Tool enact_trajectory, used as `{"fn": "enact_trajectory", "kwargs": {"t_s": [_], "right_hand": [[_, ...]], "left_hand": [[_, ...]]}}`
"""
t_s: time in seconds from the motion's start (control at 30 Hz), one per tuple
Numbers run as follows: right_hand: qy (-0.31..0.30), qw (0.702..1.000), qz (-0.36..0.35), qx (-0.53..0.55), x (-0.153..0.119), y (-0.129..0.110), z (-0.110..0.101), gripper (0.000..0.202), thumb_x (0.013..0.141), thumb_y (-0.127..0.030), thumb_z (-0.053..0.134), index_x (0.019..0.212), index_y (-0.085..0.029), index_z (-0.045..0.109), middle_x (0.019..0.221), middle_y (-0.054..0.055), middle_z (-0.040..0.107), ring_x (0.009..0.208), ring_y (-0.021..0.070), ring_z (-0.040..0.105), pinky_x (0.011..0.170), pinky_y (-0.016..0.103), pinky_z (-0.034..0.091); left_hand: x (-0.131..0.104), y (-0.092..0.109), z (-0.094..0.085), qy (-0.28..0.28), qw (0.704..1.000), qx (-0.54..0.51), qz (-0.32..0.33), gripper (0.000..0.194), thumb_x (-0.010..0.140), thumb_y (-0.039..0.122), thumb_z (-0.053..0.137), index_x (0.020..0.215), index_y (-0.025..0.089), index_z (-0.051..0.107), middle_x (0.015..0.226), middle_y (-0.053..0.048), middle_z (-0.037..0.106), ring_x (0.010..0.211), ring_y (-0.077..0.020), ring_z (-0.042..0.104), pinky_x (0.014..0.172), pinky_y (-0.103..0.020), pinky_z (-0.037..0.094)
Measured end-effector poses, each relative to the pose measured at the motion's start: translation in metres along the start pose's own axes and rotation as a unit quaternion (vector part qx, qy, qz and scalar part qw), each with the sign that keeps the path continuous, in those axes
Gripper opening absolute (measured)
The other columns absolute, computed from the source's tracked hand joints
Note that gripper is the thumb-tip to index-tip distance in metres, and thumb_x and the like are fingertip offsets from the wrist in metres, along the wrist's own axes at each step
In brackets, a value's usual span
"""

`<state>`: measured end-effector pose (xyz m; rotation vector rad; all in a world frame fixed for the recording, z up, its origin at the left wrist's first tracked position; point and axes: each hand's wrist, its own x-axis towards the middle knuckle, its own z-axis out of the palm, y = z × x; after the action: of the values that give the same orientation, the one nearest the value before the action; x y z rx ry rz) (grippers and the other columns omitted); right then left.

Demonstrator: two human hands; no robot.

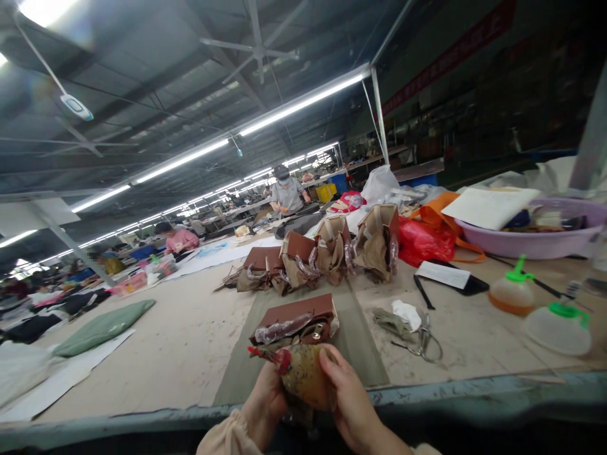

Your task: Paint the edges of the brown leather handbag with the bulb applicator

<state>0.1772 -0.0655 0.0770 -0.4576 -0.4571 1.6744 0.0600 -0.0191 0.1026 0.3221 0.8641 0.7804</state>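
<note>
the glue bottle (306, 379) is a stained, yellowish squeeze bottle with a red nozzle pointing left and slightly up. it is held at the near edge of the surface (156, 354), low in the centre of the view, lying roughly on its side between both hands.

the left hand (265, 401) is closed around the bottle's lower left side, below the nozzle, with a beige sleeve at the wrist. the right hand (348, 395) wraps the bottle's right side, fingers curled over the top and thumb toward the front. both hands are clamped on the bottle; neither is spread apart.

just beyond the bottle, a brown bag piece (296, 319) with a plastic-wrapped handle lies on a dark green mat (360, 341). further back stands a row of partly assembled brown bags (322, 249).

right of the mat lie a grey-green rag (393, 322), a white scrap and a pair of scissors (424, 344). further right are two squat bottles with green caps (559, 325), a black clipboard with paper (446, 275), a red plastic bag (422, 240) and a lilac basin (535, 240).

to the left, a green cushion (102, 325) lies on the surface. other people work at tables in the background.
</note>
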Motion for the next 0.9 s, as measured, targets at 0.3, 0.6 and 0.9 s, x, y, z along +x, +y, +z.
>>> {"fn": "enact_trajectory", "kwargs": {"t_s": [0.3, 0.6, 0.9], "right_hand": [[-0.012, 0.997, 0.047, 0.054, -0.005, -0.008, -0.014, 0.057, 0.079, -0.042, 0.068, 0.129, -0.028, 0.044, 0.107, 0.003, 0.068, 0.094, 0.0210, 0.065, 0.079, 0.033, 0.048], [-0.093, 0.991, 0.083, 0.058, -0.004, -0.014, -0.035, 0.031, 0.086, -0.036, 0.059, 0.114, -0.025, 0.052, 0.111, 0.004, 0.066, 0.090, 0.0195, 0.066, 0.078, 0.032, 0.048], [-0.053, 0.996, 0.075, 0.001, 0.006, -0.027, -0.056, 0.040, 0.087, -0.035, 0.058, 0.124, -0.022, 0.047, 0.108, 0.006, 0.067, 0.091, 0.0229, 0.066, 0.075, 0.034, 0.049]], "left_hand": [[0.003, -0.005, -0.005, 0.016, 0.999, 0.006, 0.039, 0.031, 0.078, 0.021, 0.054, 0.107, 0.016, 0.066, 0.072, -0.012, 0.073, 0.072, -0.0317, 0.071, 0.067, -0.041, 0.055], [0.006, 0.002, -0.013, 0.052, 0.997, 0.000, 0.064, 0.019, 0.077, 0.017, 0.057, 0.088, 0.007, 0.069, 0.071, -0.014, 0.073, 0.069, -0.0265, 0.071, 0.065, -0.033, 0.056], [0.005, 0.009, -0.032, 0.072, 0.993, -0.048, 0.076, 0.021, 0.080, 0.017, 0.052, 0.084, 0.004, 0.068, 0.076, -0.016, 0.074, 0.072, -0.0255, 0.071, 0.068, -0.037, 0.057]]}}
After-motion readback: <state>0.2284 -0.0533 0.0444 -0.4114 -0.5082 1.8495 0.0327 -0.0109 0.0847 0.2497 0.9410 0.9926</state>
